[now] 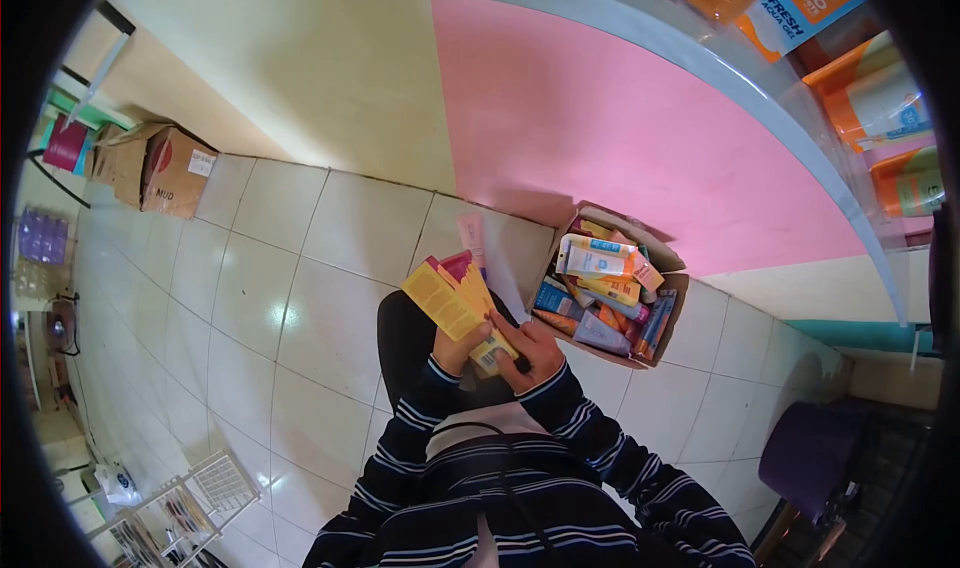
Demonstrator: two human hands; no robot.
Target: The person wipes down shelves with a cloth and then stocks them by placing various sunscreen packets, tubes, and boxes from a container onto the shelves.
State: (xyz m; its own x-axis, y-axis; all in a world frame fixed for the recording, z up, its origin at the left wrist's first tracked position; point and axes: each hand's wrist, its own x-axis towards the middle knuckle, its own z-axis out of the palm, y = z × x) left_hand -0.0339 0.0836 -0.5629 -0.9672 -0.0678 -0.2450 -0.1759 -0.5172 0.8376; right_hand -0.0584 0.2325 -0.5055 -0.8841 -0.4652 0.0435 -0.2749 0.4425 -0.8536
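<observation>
Several yellow boxes with dark pink ends [437,295] are bunched together above my lap. My left hand [458,346] is closed round their lower part. On the right, my right hand [533,354] grips the lower end of a yellow box [492,353] that shows a barcode. Just beyond the boxes a pale pink tube [472,234] stands out; what supports it is hidden. An open cardboard box [672,320] full of tubes sits on the floor to the right of my hands, with a white and orange tube [597,259] on top.
A curved shelf edge [700,48] with orange and blue packs crosses the upper right. Another cardboard box [178,173] stands at the left by the wall. A wire rack [180,513] is at the lower left, and a purple seat [812,458] at the right.
</observation>
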